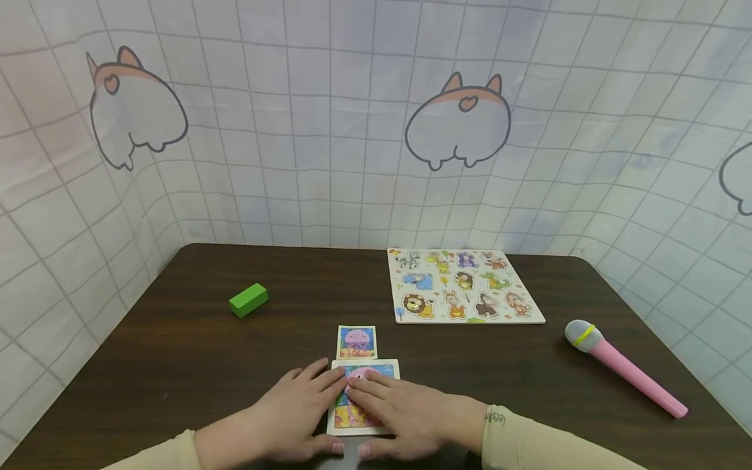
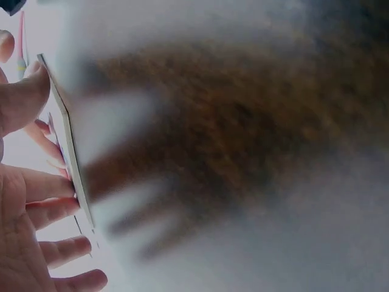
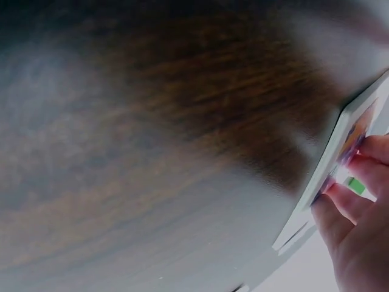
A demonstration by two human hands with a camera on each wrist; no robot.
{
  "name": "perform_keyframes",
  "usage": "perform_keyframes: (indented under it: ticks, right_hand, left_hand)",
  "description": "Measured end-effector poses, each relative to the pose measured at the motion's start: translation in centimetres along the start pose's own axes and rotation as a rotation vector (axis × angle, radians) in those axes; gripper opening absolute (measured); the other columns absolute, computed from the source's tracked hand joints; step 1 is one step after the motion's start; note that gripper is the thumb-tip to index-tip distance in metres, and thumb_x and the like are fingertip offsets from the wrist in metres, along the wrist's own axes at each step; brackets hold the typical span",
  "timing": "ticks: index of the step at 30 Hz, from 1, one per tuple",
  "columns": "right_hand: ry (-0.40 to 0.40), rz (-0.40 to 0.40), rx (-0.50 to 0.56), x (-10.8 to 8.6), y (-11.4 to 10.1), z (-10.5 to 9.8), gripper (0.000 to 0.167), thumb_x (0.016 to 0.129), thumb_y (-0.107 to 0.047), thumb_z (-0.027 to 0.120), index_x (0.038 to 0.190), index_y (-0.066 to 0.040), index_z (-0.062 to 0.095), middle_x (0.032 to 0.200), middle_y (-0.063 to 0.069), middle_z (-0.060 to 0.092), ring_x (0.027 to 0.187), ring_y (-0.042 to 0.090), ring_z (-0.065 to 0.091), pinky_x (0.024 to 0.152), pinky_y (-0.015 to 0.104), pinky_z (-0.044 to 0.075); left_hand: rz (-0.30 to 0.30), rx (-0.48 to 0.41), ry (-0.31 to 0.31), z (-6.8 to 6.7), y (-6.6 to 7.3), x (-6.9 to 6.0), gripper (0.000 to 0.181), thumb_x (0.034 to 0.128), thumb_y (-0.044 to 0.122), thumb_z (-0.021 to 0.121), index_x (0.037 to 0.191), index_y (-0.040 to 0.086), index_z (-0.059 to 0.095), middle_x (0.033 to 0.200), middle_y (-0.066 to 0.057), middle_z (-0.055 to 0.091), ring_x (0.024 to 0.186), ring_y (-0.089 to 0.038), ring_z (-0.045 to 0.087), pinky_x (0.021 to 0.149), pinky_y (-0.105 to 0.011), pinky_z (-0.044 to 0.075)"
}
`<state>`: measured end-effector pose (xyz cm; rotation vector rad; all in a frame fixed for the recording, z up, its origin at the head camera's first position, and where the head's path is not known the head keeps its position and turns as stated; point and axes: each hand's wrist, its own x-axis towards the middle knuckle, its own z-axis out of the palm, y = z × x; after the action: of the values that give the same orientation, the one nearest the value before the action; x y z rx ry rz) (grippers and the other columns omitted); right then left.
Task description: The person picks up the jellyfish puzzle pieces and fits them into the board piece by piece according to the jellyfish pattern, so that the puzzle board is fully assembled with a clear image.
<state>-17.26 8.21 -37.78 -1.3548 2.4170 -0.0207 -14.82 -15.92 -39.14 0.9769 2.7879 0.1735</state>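
Observation:
In front of me on the dark table lies a small white-bordered board (image 1: pixel 352 419) with a jellyfish picture. The fingers of my left hand (image 1: pixel 296 410) touch its left side, nearly straight. My right hand (image 1: pixel 414 410) rests its outstretched fingers on the picture from the right and covers part of it. Both thumbs stretch toward each other just off the near edge. Directly behind the board, a smaller card (image 1: pixel 356 343) carries a similar jellyfish picture. Both wrist views show the board edge-on, with the left hand (image 2: pixel 30 213) and right hand (image 3: pixel 364 225) against it.
A green block (image 1: pixel 249 300) lies at the back left. Toward the back right is a white animal puzzle board (image 1: pixel 443 295) with several animal figures. A pink toy microphone (image 1: pixel 631 372) with a grey head lies at the right. A grid-patterned cloth (image 1: pixel 364 196) surrounds the table.

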Motion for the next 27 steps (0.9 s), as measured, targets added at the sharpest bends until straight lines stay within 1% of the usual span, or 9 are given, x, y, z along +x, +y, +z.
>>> perform_keyframes:
  ticks: [3, 6, 9, 11, 14, 17, 23, 25, 27]
  right_hand:
    - [-0.005, -0.007, 0.015, -0.1, 0.1, 0.1, 0.082, 0.102, -0.065, 0.041, 0.164, -0.014, 0.023, 0.172, 0.001, 0.020, 0.160, 0.024, 0.018, 0.126, 0.038, 0.026]
    - [-0.003, -0.002, 0.056, -0.3, 0.3, 0.0, 0.082, 0.101, -0.066, 0.043, 0.164, -0.016, 0.024, 0.172, -0.001, 0.020, 0.160, 0.022, 0.018, 0.125, 0.039, 0.028]
    - [0.001, 0.023, 0.119, -0.9, 0.5, -0.4, 0.080, 0.101, -0.065, 0.044, 0.164, -0.019, 0.025, 0.171, -0.004, 0.021, 0.159, 0.019, 0.019, 0.125, 0.040, 0.028]
    - [0.013, 0.040, 0.127, -1.4, 0.6, -0.6, 0.078, 0.102, -0.064, 0.045, 0.163, -0.018, 0.028, 0.171, -0.004, 0.024, 0.159, 0.018, 0.021, 0.124, 0.040, 0.029]
    - [0.029, 0.055, 0.104, -2.3, 0.9, -0.7, 0.073, 0.103, -0.060, 0.045, 0.161, -0.017, 0.033, 0.169, -0.002, 0.029, 0.157, 0.019, 0.027, 0.123, 0.040, 0.032]
    - [0.026, 0.068, 0.085, -2.9, 1.0, -0.5, 0.070, 0.104, -0.058, 0.045, 0.160, -0.016, 0.037, 0.167, -0.001, 0.033, 0.155, 0.018, 0.031, 0.122, 0.039, 0.034]
    - [0.021, 0.056, 0.059, -2.9, 1.3, 0.0, 0.070, 0.105, -0.059, 0.042, 0.160, -0.016, 0.036, 0.167, 0.001, 0.034, 0.155, 0.018, 0.033, 0.121, 0.037, 0.035]
    - [0.027, 0.048, 0.048, -2.9, 1.4, 0.1, 0.070, 0.105, -0.059, 0.041, 0.160, -0.016, 0.036, 0.167, 0.001, 0.034, 0.154, 0.019, 0.034, 0.121, 0.038, 0.036]
    - [0.034, 0.042, 0.039, -2.8, 1.5, 0.2, 0.070, 0.105, -0.060, 0.041, 0.160, -0.016, 0.037, 0.167, 0.001, 0.035, 0.154, 0.019, 0.035, 0.120, 0.038, 0.036]
  left_hand:
    - [-0.003, 0.027, -0.004, 0.0, 0.2, 0.0, 0.093, 0.0861, 0.072, 0.064, 0.152, 0.009, 0.049, 0.159, -0.008, 0.047, 0.145, -0.037, 0.043, 0.106, -0.060, 0.043]
    - [-0.001, 0.026, -0.018, -0.1, 0.2, 0.1, 0.092, 0.0861, 0.070, 0.065, 0.152, 0.009, 0.049, 0.158, -0.008, 0.048, 0.144, -0.037, 0.046, 0.107, -0.059, 0.044]
    - [0.003, 0.023, -0.032, -0.3, 0.3, 0.3, 0.092, 0.0864, 0.070, 0.065, 0.152, 0.008, 0.049, 0.158, -0.009, 0.048, 0.144, -0.037, 0.046, 0.107, -0.059, 0.044]
    - [0.003, 0.023, -0.041, -0.4, 0.3, 0.4, 0.092, 0.0867, 0.070, 0.065, 0.152, 0.008, 0.048, 0.159, -0.009, 0.047, 0.144, -0.037, 0.046, 0.108, -0.059, 0.044]
    - [-0.001, 0.019, -0.053, -0.6, 0.4, 0.4, 0.092, 0.0868, 0.070, 0.065, 0.153, 0.008, 0.047, 0.160, -0.009, 0.046, 0.145, -0.036, 0.044, 0.109, -0.058, 0.043]
    - [-0.005, 0.009, -0.060, -0.6, 0.4, 0.4, 0.093, 0.0869, 0.070, 0.064, 0.153, 0.008, 0.047, 0.160, -0.009, 0.045, 0.147, -0.036, 0.042, 0.110, -0.058, 0.042]
    - [-0.008, -0.090, -0.047, -0.6, 0.3, 0.1, 0.088, 0.0901, 0.067, 0.064, 0.153, 0.007, 0.046, 0.160, -0.011, 0.043, 0.149, -0.037, 0.038, 0.112, -0.061, 0.040]
    - [0.007, -0.094, -0.039, -0.6, 0.3, 0.1, 0.086, 0.0910, 0.066, 0.063, 0.153, 0.009, 0.046, 0.160, -0.011, 0.043, 0.150, -0.037, 0.037, 0.113, -0.060, 0.040]
    - [0.033, -0.075, -0.037, -0.6, 0.4, 0.2, 0.083, 0.0919, 0.066, 0.061, 0.153, 0.011, 0.047, 0.160, -0.010, 0.044, 0.150, -0.036, 0.038, 0.113, -0.059, 0.040]
